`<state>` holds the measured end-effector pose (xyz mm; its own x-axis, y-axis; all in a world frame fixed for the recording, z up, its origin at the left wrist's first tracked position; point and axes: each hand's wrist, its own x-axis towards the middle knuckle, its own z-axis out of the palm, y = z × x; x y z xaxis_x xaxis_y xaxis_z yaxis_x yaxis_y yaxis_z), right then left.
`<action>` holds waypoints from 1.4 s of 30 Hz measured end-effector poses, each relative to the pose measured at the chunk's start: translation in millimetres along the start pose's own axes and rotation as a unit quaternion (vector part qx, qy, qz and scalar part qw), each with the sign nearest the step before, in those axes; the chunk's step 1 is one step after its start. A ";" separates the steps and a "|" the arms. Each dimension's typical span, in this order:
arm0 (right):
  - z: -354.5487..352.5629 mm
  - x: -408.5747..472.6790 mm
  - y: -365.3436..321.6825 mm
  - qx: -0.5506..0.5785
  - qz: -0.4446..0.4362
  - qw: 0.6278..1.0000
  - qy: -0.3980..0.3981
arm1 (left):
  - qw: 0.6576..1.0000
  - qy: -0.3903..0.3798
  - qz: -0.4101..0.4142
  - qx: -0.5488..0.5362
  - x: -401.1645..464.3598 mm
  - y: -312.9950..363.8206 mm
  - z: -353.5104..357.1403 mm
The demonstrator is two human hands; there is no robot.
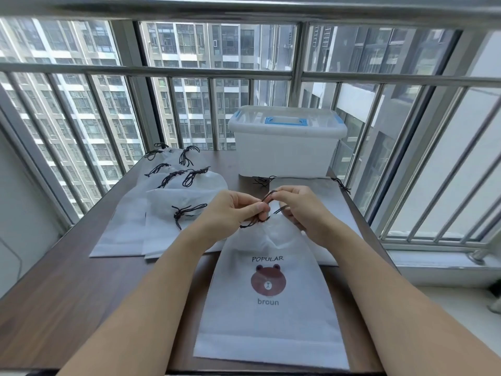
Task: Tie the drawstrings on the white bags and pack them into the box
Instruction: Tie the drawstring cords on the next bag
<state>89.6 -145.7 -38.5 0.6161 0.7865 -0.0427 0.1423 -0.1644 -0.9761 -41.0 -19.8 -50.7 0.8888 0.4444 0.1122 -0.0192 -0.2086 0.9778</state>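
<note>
Both hands meet over the gathered neck of the near white bag (268, 294), which lies flat on the brown table (67, 289) with its bear print and the words "POPULAR" and "broun" facing up. The left hand (233, 210) pinches the black drawstring (256, 219) between thumb and curled fingers at the bag's mouth. The right hand (295, 204) pinches a loop of the same cord just above, fingers curled. The hands nearly touch, the cord running between them. The bag's bottom edge reaches toward the table's near edge, between the two forearms.

Left of the hands, a pile of white bags (162, 213) overlaps on the table, black cords bunched at their necks. Behind the right hand another white bag (328, 191) lies flat, its cords hanging at both top corners. Beyond it stands the translucent box (287, 147), lid on, blue handle and clips, at the table's far edge by the window bars (189, 112).
</note>
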 end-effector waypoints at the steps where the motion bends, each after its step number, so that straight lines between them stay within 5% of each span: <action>1: -4.7 -2.0 -1.0 -0.054 -0.003 0.999 -0.001 | 1.000 0.012 0.002 0.002 -0.2 0.0 -0.9; 4: -11.6 -9.8 -5.4 -0.209 -0.069 0.975 0.012 | 0.999 0.033 -0.001 0.019 -0.4 0.0 -1.9; 8: -10.8 -13.7 -11.4 -0.104 -0.121 0.986 -0.046 | 0.999 0.019 -0.008 0.031 -1.1 0.9 1.4; 19: 2.7 -1.6 6.5 -0.148 -0.243 0.959 0.011 | 0.999 -0.003 -0.011 0.033 -2.5 2.3 4.3; 25: 7.4 1.0 8.5 -0.114 -0.240 0.962 0.060 | 0.998 0.046 -0.019 -0.047 0.3 1.2 8.0; 42: 12.4 4.7 14.9 -0.014 -0.216 0.976 0.033 | 0.997 0.031 -0.071 -0.016 -5.7 10.6 11.1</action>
<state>85.0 -137.1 -55.9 0.5421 0.7464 0.3861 0.4209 0.1565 -0.8935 -41.2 -34.3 -42.9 0.8536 0.5207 -0.0170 0.0890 -0.1135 0.9895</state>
